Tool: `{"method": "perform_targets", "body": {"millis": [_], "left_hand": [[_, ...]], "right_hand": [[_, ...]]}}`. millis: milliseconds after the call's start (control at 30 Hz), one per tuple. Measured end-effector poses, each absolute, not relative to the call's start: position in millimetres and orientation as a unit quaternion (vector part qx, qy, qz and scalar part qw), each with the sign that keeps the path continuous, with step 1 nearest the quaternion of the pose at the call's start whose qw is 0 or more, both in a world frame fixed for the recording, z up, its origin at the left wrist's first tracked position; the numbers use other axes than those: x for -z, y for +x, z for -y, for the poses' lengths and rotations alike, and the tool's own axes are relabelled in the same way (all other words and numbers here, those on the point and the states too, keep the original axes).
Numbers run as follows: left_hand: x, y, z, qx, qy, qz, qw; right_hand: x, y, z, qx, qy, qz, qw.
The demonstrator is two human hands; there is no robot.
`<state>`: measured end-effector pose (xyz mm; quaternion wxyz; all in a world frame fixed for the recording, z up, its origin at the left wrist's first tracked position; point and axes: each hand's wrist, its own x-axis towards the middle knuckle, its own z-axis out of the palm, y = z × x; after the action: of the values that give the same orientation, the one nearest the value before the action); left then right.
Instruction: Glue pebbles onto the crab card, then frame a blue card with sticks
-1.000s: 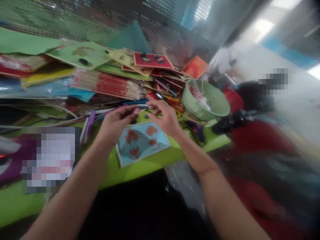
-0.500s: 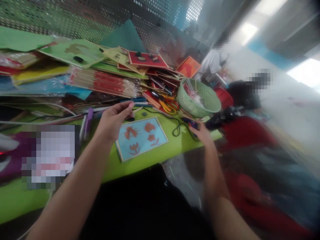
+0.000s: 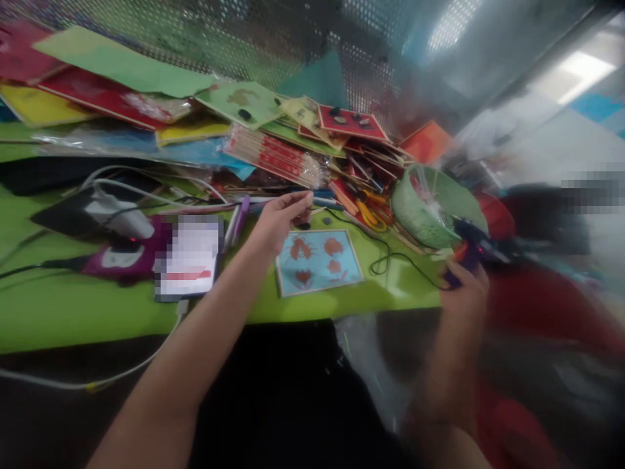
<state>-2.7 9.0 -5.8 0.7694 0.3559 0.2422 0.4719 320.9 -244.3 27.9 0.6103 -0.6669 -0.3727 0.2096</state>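
Clamped on a purple glue gun (image 3: 467, 244) at the frame's right beside the green basket (image 3: 420, 221), the right hand (image 3: 463, 293) could drag the gun's black cord (image 3: 387, 249) across the blue picture card (image 3: 317, 262) at centre, just below the left hand (image 3: 280, 220), whose fingertips are pinched together.

Your left hand (image 3: 280, 220) reaches over the green counter (image 3: 97, 306), its fingertips (image 3: 303, 198) pinched together just above a blue card (image 3: 317, 262) bearing 4 reddish shapes; whether anything sits between them is too small to tell. Your right hand (image 3: 463, 290) grips a purple glue gun (image 3: 466, 242) at the counter's right edge, and its black cord (image 3: 390, 259) loops across the green surface. A pale green basket (image 3: 424, 212) lies tipped just beside the gun, with yellow-handled scissors (image 3: 368, 212) near the heap of coloured cards (image 3: 349, 120) behind.
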Motion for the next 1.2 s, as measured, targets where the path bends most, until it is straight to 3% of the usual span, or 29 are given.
{"method": "perform_targets", "body": {"millis": [200,433,833,1200], "left_hand": [[7.7,-3.5,-9.0,-0.462,0.336,-0.219,0.791],[6.4,-4.9,-9.2,-0.442,0.323,-0.215,0.809],[2.8,-6.6,-7.1,-0.434,0.322,-0.216,0.813],[4.5,-7.0,-5.3,-0.417,0.336,-0.228,0.813]], "right_hand": [[-62.3,270.1,195.0,-0.268,-0.614,0.311,0.674],[-82.0,245.2,129.3,-0.369,-0.551,0.457,0.592],[-42.0,224.8,101.0,-0.370,-0.521,0.558,0.530],[-37.5,214.9,106.5,-0.391,-0.512,0.590,0.487]]}}
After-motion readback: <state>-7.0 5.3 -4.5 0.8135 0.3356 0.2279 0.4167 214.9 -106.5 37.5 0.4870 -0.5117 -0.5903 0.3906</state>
